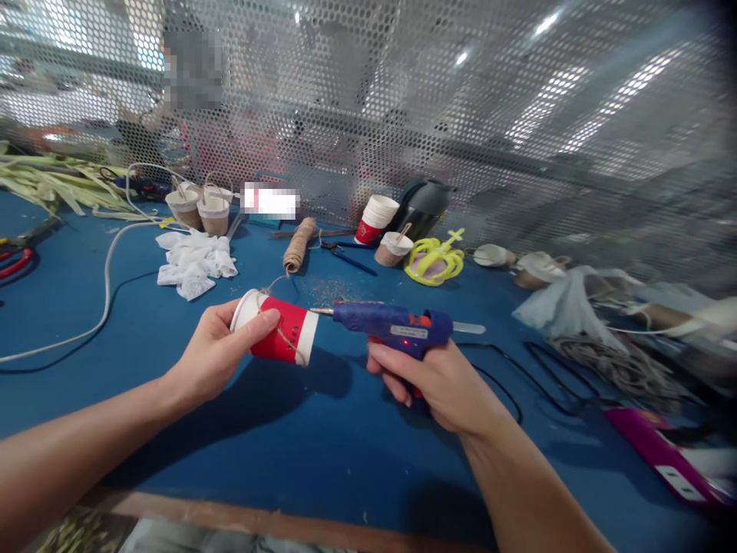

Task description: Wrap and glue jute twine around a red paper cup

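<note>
My left hand (222, 349) is closed around a red and white paper cup (291, 338), which lies on its side in the air above the table. Twine (288, 343) runs across the cup's red band and trails from it toward the twine roll (299, 247). In my right hand (429, 376) is a blue hot glue gun (385, 321), with a small red light on its body. Its metal nozzle points left and is at the cup's base rim; whether it touches cannot be told. A clear glue stick (469, 328) juts from the gun's back.
On the blue table (242, 453) stand twine-wrapped cups (214, 215), stacked paper cups (374, 221) and a yellow crown-shaped piece (434, 261). White gloves (196, 261) and pliers (351, 257) lie behind the cup. A black cord (518, 361) and purple power strip (656, 453) are at right. Perforated metal mesh (345, 100) closes the back.
</note>
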